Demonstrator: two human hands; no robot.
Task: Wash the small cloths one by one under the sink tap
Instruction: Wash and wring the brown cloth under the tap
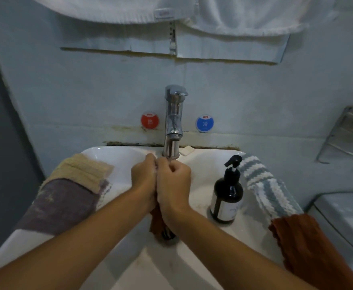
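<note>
- Rust cloth (pixel 155 221) bunched between both fists under the tap (pixel 173 120), its tail hanging over the drain.
- L hand (pixel 143 176) & R hand (pixel 174 178) pressed together, fingers curled round it.
- White sink (pixel 117 158): 2 cloths on left rim, beige (pixel 83 171) over purple (pixel 64 204); 2 on right, striped (pixel 265 185) & rust (pixel 309 245).
- 1 dark pump bottle (pixel 227 195), 1 soap bar (pixel 187 151).
- Pale wall (pixel 87 91) w/ 2 round stickers; white towels (pixel 171 9) overhead.

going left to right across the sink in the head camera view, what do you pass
Purple cloth and beige cloth on the left rim, left hand, right hand, both gripping a rust cloth under the tap, dark soap bottle, striped cloth, another rust cloth.
</note>
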